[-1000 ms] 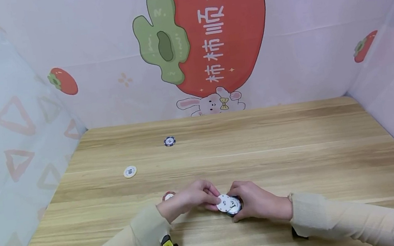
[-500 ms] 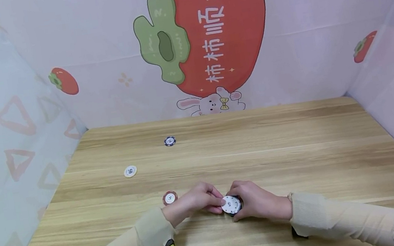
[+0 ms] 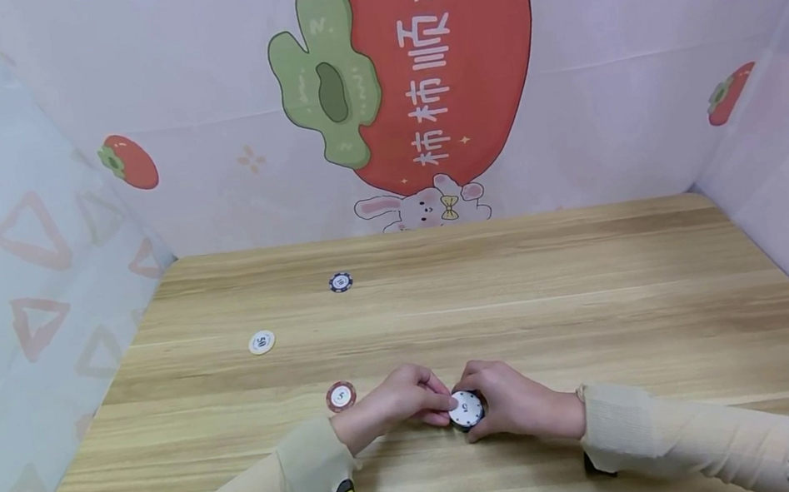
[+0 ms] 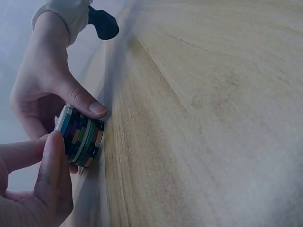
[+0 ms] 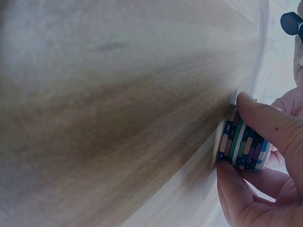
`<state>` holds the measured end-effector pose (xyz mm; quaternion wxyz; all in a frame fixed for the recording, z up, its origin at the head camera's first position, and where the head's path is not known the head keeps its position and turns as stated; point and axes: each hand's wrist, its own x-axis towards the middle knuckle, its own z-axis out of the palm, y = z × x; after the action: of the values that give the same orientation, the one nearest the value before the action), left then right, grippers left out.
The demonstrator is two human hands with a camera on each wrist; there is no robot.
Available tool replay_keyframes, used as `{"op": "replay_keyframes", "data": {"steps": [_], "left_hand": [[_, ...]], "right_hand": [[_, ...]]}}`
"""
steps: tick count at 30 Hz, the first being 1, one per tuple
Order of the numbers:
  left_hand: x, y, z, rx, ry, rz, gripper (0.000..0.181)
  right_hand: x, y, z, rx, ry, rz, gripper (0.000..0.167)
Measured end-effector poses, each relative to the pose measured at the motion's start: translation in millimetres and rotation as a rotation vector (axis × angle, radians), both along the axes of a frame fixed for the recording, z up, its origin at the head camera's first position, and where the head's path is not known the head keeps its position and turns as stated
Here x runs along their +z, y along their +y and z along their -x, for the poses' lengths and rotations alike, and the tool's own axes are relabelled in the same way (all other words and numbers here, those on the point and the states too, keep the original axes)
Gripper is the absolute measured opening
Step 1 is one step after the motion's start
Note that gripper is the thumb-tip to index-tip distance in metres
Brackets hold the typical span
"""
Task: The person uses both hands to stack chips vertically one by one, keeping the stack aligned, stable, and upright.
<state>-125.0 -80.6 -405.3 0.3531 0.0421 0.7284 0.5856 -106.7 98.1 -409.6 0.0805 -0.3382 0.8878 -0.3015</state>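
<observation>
A stack of poker chips (image 4: pixel 84 137) stands on the wooden table, its layers in several colours, with a white chip (image 3: pixel 466 411) on top. My right hand (image 3: pixel 518 401) curls round the stack from the right; the right wrist view shows its thumb and fingers on both sides of the chips (image 5: pixel 242 142). From the left, my left hand (image 3: pixel 404 398) pinches the edge of the white top chip between thumb and fingers. In the left wrist view the left fingertips (image 4: pixel 56 142) meet the stack's top face.
A red chip (image 3: pixel 341 396) lies just beyond the left wrist. Farther back on the table (image 3: pixel 560 290) are a white chip marked 50 (image 3: pixel 262 343) and a dark blue chip (image 3: pixel 341 282). Printed cloth (image 3: pixel 619 122) encloses the table's back and sides.
My left hand has moved slightly right, bringing the white chip from partly overlapping the stack to squarely over it. My right hand has stayed in place round the stack.
</observation>
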Motion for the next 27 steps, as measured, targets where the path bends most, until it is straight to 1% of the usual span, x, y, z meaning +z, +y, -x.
{"op": "replay_keyframes", "data": {"steps": [5,8,11,15,20,23,25,27], "left_hand": [[0.3,0.4,-0.2,0.002,0.005,0.012,0.008],[1.1,0.2,0.1,-0.008,0.012,0.01,0.008],[2.3,-1.2,2.4,-0.046,0.032,0.043,0.01],[4.3,-3.9,9.6,-0.128,0.098,0.119,0.014],[9.1,-7.2,22.8,-0.223,0.218,0.17,0.017],[12.8,-9.5,30.8,-0.256,0.302,0.202,0.018],[15.6,-10.9,35.4,-0.277,0.383,0.239,0.016],[17.5,-12.6,40.1,-0.299,0.48,0.268,0.015]], "right_hand": [[0.1,1,0.6,0.003,-0.001,-0.002,0.039],[-0.8,1,0.8,0.004,0.011,-0.005,0.039],[-2.2,1,0.5,0.002,0.022,-0.004,0.039],[-3.1,0,-0.2,-0.009,0.016,0.001,0.04],[-3.0,0,-0.2,-0.01,0.016,0.006,0.04],[-3.2,0,0.2,-0.003,0.028,0.003,0.04],[-2.8,0,0.2,-0.001,0.029,-0.004,0.04],[-2.6,0,0.2,0.001,0.026,-0.006,0.04]]}}
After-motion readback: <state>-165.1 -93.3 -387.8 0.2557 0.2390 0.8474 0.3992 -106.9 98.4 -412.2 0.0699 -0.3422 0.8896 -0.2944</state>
